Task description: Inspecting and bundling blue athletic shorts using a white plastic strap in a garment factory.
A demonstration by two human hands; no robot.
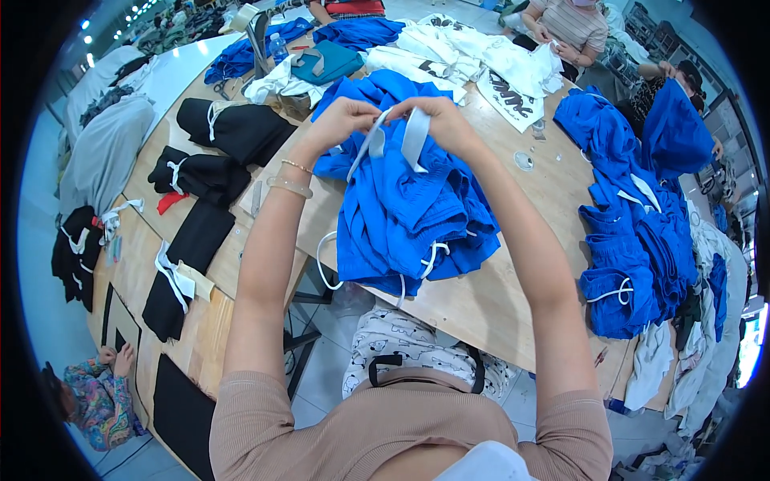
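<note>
I have left hand (345, 122) and right hand (439, 120) together, each grip pinched on the strip (415, 140), apparently raised over the blue pile (405, 204) on the counter (469, 309) so its ends hang free.

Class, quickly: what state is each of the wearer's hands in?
Left hand: closed, pinching the grey strip.
Right hand: closed, pinching the same strip.

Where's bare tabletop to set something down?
Tabletop between the blue pile and the blue garments at right, save a small disc; also a strip between the far-left black bundle and black roll. Crowded: beneath left hand and right hand, and far side, under white garments.
</note>
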